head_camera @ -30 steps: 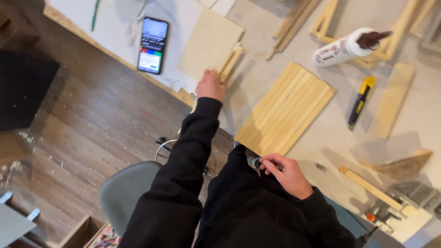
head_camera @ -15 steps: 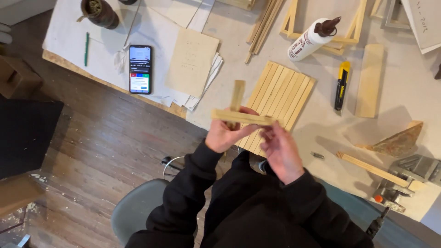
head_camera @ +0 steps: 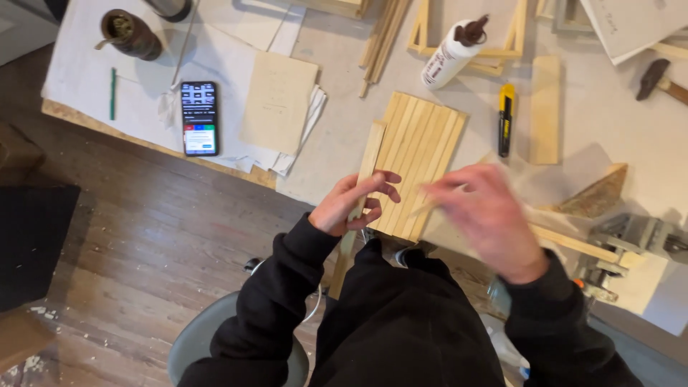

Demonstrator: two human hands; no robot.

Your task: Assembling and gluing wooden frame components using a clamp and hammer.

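**Bench observation: wood strip held beside slatted panel**

The left hand (head_camera: 356,203) was closed loosely around a long pale wood strip (head_camera: 370,159), fingers curled over its face near mid-length. The strip ran from below the bench edge, through the hand, and up along the left side of a slatted wood panel (head_camera: 418,161), touching or just beside that panel's edge; which of the two could not be told.

The right hand (head_camera: 487,215) was motion-blurred, just right of the left hand and over the lower right corner of the panel. Its fingers appeared spread and pointed toward the panel; whether it gripped anything could not be told. A thin pale sliver showed at its fingertips, too blurred to identify.

Beyond the right hand lay a yellow utility knife (head_camera: 506,118), with a short flat board (head_camera: 545,109) just right of it. A white glue bottle (head_camera: 452,52) with a dark cap lay farther off, above the panel. A wedge-shaped wood offcut (head_camera: 596,193) sat near the right hand's far side.

Left of the left hand, well apart, a smartphone (head_camera: 198,117) lay face up, screen lit, beside a tan sheet of paper (head_camera: 279,102). A green pencil (head_camera: 112,93) lay farther left still.
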